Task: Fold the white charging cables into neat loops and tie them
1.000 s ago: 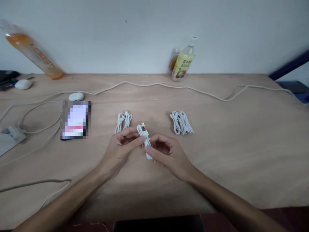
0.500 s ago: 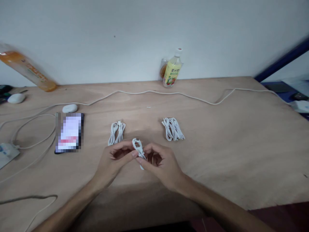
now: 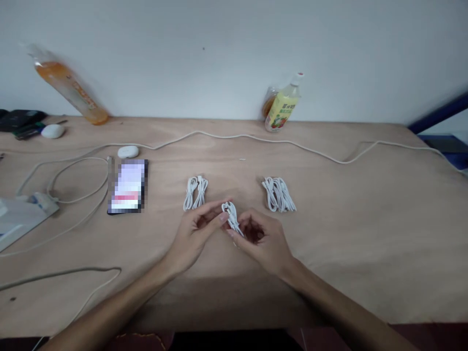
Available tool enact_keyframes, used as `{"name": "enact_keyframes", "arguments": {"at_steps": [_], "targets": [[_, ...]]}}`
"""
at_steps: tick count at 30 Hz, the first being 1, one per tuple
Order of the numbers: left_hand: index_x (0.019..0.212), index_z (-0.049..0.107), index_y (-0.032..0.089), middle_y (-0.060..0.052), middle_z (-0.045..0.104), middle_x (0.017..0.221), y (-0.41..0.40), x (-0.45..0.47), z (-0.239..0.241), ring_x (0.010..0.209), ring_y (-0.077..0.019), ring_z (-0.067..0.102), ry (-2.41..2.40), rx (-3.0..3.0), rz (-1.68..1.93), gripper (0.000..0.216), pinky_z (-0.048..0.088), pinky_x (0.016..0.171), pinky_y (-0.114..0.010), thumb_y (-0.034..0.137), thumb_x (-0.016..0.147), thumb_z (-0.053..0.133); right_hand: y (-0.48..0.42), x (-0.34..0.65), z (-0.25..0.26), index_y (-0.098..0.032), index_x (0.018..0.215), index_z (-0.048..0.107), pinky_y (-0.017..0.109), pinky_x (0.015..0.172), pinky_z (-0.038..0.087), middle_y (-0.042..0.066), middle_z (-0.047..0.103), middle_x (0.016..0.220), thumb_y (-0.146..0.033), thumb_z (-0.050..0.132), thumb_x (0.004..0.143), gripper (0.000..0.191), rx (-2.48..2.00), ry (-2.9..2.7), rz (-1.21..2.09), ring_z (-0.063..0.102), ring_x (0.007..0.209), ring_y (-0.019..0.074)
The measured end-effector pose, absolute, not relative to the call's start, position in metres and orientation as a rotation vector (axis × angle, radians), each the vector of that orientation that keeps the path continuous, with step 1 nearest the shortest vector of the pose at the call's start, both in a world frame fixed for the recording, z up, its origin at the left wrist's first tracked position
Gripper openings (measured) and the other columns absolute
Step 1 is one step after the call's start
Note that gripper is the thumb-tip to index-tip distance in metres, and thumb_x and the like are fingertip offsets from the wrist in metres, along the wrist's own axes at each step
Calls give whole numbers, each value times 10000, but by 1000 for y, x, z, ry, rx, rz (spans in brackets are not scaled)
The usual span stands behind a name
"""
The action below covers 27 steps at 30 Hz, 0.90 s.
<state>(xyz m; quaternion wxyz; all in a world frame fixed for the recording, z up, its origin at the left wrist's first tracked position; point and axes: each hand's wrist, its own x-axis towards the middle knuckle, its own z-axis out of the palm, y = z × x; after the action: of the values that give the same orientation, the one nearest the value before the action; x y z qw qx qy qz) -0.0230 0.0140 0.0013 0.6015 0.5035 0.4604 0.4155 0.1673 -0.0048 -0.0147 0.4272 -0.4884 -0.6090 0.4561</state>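
Between my two hands is a coiled white cable [image 3: 231,215], held a little above the wooden table. My left hand [image 3: 199,229] pinches its upper left part between thumb and fingers. From the other side, my right hand [image 3: 263,239] grips the lower end with thumb and curled fingers. Just beyond my left hand lie two bundled white cables [image 3: 196,192] side by side. Farther right, past my right hand, several more white cable bundles [image 3: 279,194] lie close together in a row.
A phone [image 3: 127,186] lies at left by a white earbud case [image 3: 127,151]. An orange drink bottle [image 3: 73,90] and a yellow-labelled bottle [image 3: 283,105] lean at the wall. One long white cord [image 3: 248,137] crosses the table. Loose cables and a white packet [image 3: 25,219] occupy the left side.
The camera view has shifted, so the table things appear farther right. The held cable's loop has turned and looks narrower; both hands keep hold of it.
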Motion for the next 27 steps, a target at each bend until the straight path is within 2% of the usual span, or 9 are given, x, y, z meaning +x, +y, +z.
{"name": "enact_keyframes", "arguments": {"at_steps": [4,6,8,13,19,23,27], "targets": [[1260,843,205,-81,855,1118,12,-23,3,1032,-230,769,1062,1133,978,317,612,969,-341,353,988,771,-7,168,-18,-239,772,615,261,493,318,-67,522,621,-306,807,893,236,-1251,-1536,1083,420,515,102],[1360,798,217,-61,843,1055,10,-23,3,989,-210,764,1029,1070,989,421,607,968,-327,339,958,818,-8,169,-20,-239,793,638,263,502,349,-50,567,648,-325,802,913,221,-1259,-1541,1081,477,534,114],[1383,786,234,-55,828,1046,8,-23,3,974,-201,760,1002,1038,961,456,603,958,-315,337,942,843,-9,171,-21,-241,801,646,264,494,353,-48,575,644,-330,795,929,216,-1260,-1552,1085,484,528,118],[1280,846,279,-53,811,1076,9,-24,-1,968,-195,741,1034,1092,952,360,611,929,-307,331,925,864,-8,173,-21,-249,846,670,270,494,341,-68,537,634,-312,802,933,170,-1223,-1624,1104,410,501,104],[1229,855,251,-42,826,983,12,-23,-2,901,-178,755,1060,1117,972,310,617,840,-264,331,930,858,-4,172,-19,-251,892,691,269,497,345,-66,580,642,-324,763,957,122,-1205,-1633,1158,404,490,98],[1097,846,242,-11,837,932,12,-21,4,860,-155,776,1022,1088,1038,170,633,816,-238,257,927,846,-3,172,-17,-249,965,724,266,505,349,-66,600,641,-305,741,970,58,-1165,-1612,1172,422,499,102],[1029,818,224,-1,826,890,13,-20,8,835,-153,781,1039,1069,1074,124,639,812,-241,230,911,856,-5,173,-19,-241,983,747,275,544,399,-40,645,688,-321,754,970,81,-1217,-1570,1154,496,547,120]]}}
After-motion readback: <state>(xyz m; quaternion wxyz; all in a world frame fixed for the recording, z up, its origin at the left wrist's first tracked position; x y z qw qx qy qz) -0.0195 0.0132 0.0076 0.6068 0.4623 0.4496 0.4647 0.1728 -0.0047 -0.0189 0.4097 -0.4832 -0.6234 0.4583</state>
